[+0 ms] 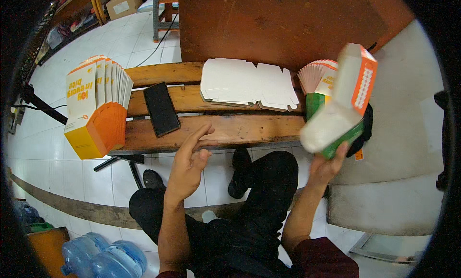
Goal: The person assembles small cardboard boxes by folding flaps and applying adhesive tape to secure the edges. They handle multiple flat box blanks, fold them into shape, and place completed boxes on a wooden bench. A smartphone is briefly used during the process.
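My right hand [327, 166] grips the lower end of a white, orange and green carton [346, 81] on the right. The carton is bent at an angle, and its lower part is smeared by motion. Over the bench's front edge, my left hand [191, 162] is raised with its fingers apart and nothing in it. Flat white carton blanks [247, 82] lie stacked on the wooden bench [230, 129], beyond both hands. Behind the held carton, a fanned stack of cartons [317, 79] is partly hidden.
A black phone [162, 109] rests on the bench, left of the blanks. Nested white and orange cartons [96, 107] stand at its left end. A brown panel [278, 26] rises behind. Large blue water bottles [117, 261] lie on the floor at lower left.
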Demonstrator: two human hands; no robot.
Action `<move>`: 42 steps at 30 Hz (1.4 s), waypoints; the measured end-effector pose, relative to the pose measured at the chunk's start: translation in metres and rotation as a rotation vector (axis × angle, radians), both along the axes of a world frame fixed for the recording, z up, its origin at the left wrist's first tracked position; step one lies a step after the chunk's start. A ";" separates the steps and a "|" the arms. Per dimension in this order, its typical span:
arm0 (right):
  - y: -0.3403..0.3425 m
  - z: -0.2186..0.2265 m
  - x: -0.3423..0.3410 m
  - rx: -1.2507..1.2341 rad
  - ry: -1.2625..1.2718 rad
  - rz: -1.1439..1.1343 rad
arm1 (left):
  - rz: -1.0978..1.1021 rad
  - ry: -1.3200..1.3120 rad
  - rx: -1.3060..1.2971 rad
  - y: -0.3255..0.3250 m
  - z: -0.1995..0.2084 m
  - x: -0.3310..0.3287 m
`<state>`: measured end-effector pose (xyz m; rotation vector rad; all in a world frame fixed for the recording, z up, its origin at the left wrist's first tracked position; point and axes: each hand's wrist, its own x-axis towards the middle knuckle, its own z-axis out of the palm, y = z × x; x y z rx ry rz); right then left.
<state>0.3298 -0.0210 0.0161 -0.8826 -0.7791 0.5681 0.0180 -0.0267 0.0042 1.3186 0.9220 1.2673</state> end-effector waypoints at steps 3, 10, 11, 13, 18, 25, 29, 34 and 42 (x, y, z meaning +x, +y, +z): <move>0.038 0.009 0.079 -0.084 -0.848 -0.548 | -0.004 0.147 -0.030 -0.004 0.003 -0.004; 0.128 -0.035 0.150 -0.656 -1.564 -0.431 | 0.005 0.204 -0.028 -0.006 0.002 -0.001; 0.135 -0.037 0.151 -0.763 -1.582 -0.409 | 0.005 0.207 -0.029 -0.006 0.002 -0.002; 0.142 -0.041 0.150 -0.900 -1.602 -0.389 | 0.025 0.250 -0.019 -0.005 0.001 -0.002; 0.144 -0.036 0.157 -0.976 -1.667 -0.339 | 0.011 0.277 0.012 -0.004 0.003 0.002; 0.125 -0.033 0.157 -0.606 -1.617 -0.402 | 0.028 0.350 0.018 -0.009 0.005 -0.009; 0.106 -0.025 0.120 -0.539 -1.569 -0.579 | 0.069 0.301 0.035 -0.012 0.001 -0.013; 0.129 -0.004 0.030 -0.244 -1.429 -0.088 | 0.047 0.350 0.029 -0.010 -0.006 -0.013; 0.208 -0.030 -0.117 -0.286 -1.816 0.569 | 0.014 0.333 -0.027 -0.008 -0.012 -0.010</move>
